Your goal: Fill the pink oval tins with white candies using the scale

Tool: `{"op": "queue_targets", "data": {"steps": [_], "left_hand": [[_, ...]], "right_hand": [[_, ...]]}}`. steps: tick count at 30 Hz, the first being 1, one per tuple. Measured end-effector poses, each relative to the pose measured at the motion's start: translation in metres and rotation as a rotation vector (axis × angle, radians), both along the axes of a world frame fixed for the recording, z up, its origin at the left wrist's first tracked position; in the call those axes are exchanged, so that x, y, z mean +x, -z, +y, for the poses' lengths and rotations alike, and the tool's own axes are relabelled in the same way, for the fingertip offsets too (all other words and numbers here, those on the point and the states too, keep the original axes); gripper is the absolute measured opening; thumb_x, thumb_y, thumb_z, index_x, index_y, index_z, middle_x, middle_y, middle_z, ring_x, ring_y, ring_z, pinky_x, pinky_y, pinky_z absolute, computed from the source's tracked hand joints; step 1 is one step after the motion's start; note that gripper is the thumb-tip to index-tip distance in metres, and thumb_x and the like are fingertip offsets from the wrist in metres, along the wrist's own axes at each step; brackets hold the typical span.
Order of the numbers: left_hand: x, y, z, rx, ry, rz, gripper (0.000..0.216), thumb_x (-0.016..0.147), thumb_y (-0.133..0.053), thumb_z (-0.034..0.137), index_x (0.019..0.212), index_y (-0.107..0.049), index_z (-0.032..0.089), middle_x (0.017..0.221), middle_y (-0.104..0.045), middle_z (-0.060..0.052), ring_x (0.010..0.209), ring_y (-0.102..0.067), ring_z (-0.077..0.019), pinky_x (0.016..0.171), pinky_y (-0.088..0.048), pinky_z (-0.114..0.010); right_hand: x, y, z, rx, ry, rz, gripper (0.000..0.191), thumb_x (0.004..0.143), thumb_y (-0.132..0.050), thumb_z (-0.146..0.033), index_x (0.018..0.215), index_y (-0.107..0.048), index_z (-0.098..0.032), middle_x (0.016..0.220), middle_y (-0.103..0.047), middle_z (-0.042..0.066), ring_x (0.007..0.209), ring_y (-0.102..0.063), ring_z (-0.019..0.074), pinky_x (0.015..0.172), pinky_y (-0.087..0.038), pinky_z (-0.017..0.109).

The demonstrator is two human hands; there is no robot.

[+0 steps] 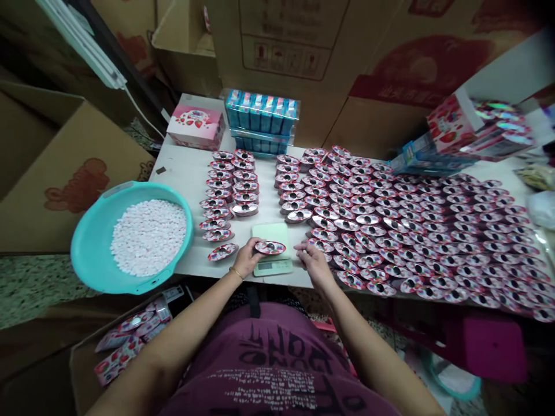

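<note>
My left hand (247, 257) grips the side of an oval-topped pack (270, 248), red and white with a dark round opening in its top. The pack is over a pale green digital scale (273, 267); whether it rests on the scale's plate I cannot tell. To the right of the scale, my right hand (315, 264) has its fingers loosely bent and a little apart, with nothing visible in them. Its fingertips are close to the rows of similar packs (347, 280). Another single pack (222, 252) stands just left of my left hand.
A turquoise basin (82, 254) of small white candies sits at the left. Behind the rows are a pink strawberry box (195, 124) and blue packs in clear wrap (260, 118). Cardboard boxes (286, 69) stand along the back. An open carton (82, 370) with packs is below left.
</note>
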State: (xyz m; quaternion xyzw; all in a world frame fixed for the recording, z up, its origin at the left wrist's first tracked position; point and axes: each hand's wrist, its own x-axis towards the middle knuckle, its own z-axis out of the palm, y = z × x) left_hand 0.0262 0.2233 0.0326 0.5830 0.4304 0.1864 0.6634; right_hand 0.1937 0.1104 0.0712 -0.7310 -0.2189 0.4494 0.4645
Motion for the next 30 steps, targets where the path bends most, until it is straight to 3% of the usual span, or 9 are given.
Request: {"op": "queue_targets", "data": {"steps": [4,6,9,12,16,20,23,28,30], "left_hand": [[-0.024,-0.015,-0.020,-0.069,-0.224,-0.008,0.047,0.057,-0.068,0.024,0.101,-0.052,0.021,0.108,-0.053,-0.005,0.104,-0.045,-0.0194,0.091,-0.031,-0.029],[-0.039,-0.024,-0.034,-0.353,-0.289,-0.031,0.038,0.063,-0.063,0.035,0.097,-0.053,0.019,0.097,-0.058,-0.005,0.095,-0.051,-0.0194,0.085,-0.036,-0.030],[-0.060,-0.033,-0.048,-0.959,-0.200,-0.114,0.038,0.071,-0.049,0.049,0.082,-0.058,0.014,0.079,-0.062,-0.007,0.082,-0.057,-0.0207,0.076,-0.041,-0.032],[-0.076,-0.037,-0.053,-1.246,-0.205,-0.194,0.033,0.073,-0.048,0.045,0.073,-0.059,0.014,0.067,-0.062,-0.005,0.073,-0.059,-0.0191,0.074,-0.042,-0.032],[-0.085,-0.035,-0.053,-1.311,-0.309,-0.228,0.020,0.074,-0.051,0.030,0.063,-0.056,0.014,0.056,-0.059,-0.001,0.057,-0.057,-0.0134,0.066,-0.043,-0.028],[-0.089,-0.029,-0.052,-1.324,-0.323,-0.202,0.018,0.073,-0.053,0.025,0.062,-0.057,0.012,0.056,-0.059,-0.002,0.055,-0.057,-0.0124,0.062,-0.043,-0.026],[-0.096,-0.025,-0.048,-1.219,-0.385,-0.190,0.014,0.073,-0.054,0.021,0.064,-0.058,0.011,0.059,-0.060,-0.003,0.057,-0.057,-0.0121,0.064,-0.045,-0.026],[-0.124,-0.037,-0.018,-0.833,-0.587,-0.179,0.006,0.070,-0.057,0.010,0.074,-0.060,0.010,0.063,-0.059,-0.004,0.055,-0.054,-0.0072,0.049,-0.043,-0.016],[-0.142,-0.047,0.005,-0.709,-0.631,-0.229,0.010,0.068,-0.058,0.009,0.078,-0.060,0.010,0.062,-0.057,-0.003,0.052,-0.051,-0.0053,0.041,-0.037,-0.012]], "right_hand": [[-0.040,-0.024,0.000,0.103,-0.433,-0.312,0.022,0.071,-0.039,-0.012,0.081,-0.057,-0.017,0.079,-0.056,0.003,0.077,-0.051,0.0141,0.072,-0.041,0.028],[-0.069,-0.035,0.005,0.184,-0.660,-0.411,0.028,0.071,-0.036,-0.006,0.087,-0.057,-0.017,0.089,-0.056,0.006,0.086,-0.051,0.0146,0.078,-0.040,0.028],[-0.104,-0.045,0.012,0.274,-0.974,-0.492,0.030,0.074,-0.038,-0.007,0.097,-0.055,-0.016,0.098,-0.056,0.008,0.092,-0.050,0.0157,0.081,-0.040,0.029],[-0.116,-0.045,0.014,0.309,-1.138,-0.516,0.032,0.077,-0.042,-0.010,0.106,-0.052,-0.017,0.106,-0.056,0.009,0.096,-0.051,0.0159,0.080,-0.041,0.027],[-0.115,-0.038,0.012,0.330,-1.164,-0.513,0.033,0.079,-0.041,-0.011,0.109,-0.052,-0.019,0.107,-0.057,0.007,0.096,-0.052,0.0146,0.081,-0.041,0.025],[-0.121,-0.037,0.013,0.329,-1.193,-0.530,0.032,0.079,-0.040,-0.011,0.108,-0.053,-0.018,0.101,-0.059,0.006,0.091,-0.054,0.0145,0.079,-0.041,0.025],[-0.115,-0.040,0.013,0.345,-1.148,-0.583,0.031,0.081,-0.039,-0.014,0.109,-0.052,-0.020,0.098,-0.059,0.006,0.088,-0.053,0.0144,0.076,-0.041,0.025],[-0.057,-0.026,0.019,0.264,-0.711,-0.852,0.030,0.081,-0.042,-0.022,0.109,-0.052,-0.016,0.104,-0.054,0.012,0.098,-0.046,0.0208,0.085,-0.037,0.036],[-0.033,-0.015,0.025,0.167,-0.634,-0.927,0.038,0.077,-0.050,-0.029,0.113,-0.048,-0.015,0.109,-0.050,0.013,0.102,-0.043,0.0236,0.086,-0.036,0.039]]}}
